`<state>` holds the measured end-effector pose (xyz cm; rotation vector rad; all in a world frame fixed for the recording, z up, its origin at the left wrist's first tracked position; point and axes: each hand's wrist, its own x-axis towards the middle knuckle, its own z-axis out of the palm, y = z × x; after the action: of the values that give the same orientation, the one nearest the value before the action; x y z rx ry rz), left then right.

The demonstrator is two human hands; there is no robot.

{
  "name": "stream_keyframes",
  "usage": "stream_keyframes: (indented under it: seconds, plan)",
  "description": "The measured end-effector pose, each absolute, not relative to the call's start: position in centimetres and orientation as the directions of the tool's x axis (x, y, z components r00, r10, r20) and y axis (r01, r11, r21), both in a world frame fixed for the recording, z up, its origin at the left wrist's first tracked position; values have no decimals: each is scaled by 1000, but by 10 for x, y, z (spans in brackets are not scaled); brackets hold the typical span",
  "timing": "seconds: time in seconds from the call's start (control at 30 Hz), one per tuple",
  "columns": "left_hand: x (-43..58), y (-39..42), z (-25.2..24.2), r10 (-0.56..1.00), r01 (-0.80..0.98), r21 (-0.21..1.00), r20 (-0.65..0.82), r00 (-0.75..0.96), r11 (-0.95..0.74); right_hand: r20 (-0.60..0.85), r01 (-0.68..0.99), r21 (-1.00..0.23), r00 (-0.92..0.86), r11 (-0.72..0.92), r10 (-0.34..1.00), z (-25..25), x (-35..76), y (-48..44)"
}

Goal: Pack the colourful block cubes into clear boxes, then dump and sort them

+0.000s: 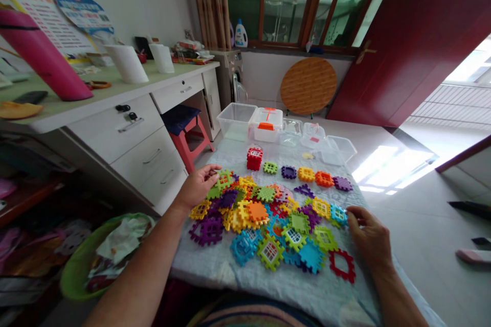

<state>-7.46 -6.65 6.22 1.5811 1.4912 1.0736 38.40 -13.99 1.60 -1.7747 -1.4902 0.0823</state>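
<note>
A loose pile of colourful toothed plastic building tiles point(258, 211) spreads over the cloth-covered table. At the pile's left edge, my left hand point(199, 185) pinches a green window tile point(224, 180) between thumb and fingers. My right hand point(370, 237) is at the right edge, its curled fingertips closed on the side of a light-blue window tile point(338, 214). A red square frame tile point(342, 265) lies flat just below that hand. Behind the pile stands a red stack of tiles point(254, 159), beside a row with green, purple, yellow and orange tiles point(324, 179).
Clear plastic boxes point(237, 118) line the table's far end, one with a lidded orange latch point(266, 126). A white desk point(134, 127) and a red stool point(191, 138) stand at left. A green basket point(76, 271) sits low on the left; a red door point(402, 46) is at right.
</note>
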Motion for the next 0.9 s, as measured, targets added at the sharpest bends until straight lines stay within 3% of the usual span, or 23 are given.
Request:
stream_keyframes:
  seconds: [0.1, 0.3, 0.5, 0.9]
  plan:
    - [-79, -66, 57, 999, 404, 914, 36, -11, -29, 417, 798, -602, 311, 4, 854, 16, 384, -140]
    - [-93, -66, 57, 994, 556, 830, 92, -64, -41, 370, 794, -607, 327, -40, 870, 17, 384, -140]
    - [-105, -64, 52, 992, 505, 863, 48, -118, 19, 354, 793, -607, 330, -53, 875, 16, 384, -139]
    - [-61, -79, 74, 991, 290, 956, -4, 136, -36, 367, 785, -619, 319, -27, 874, 18, 383, -139]
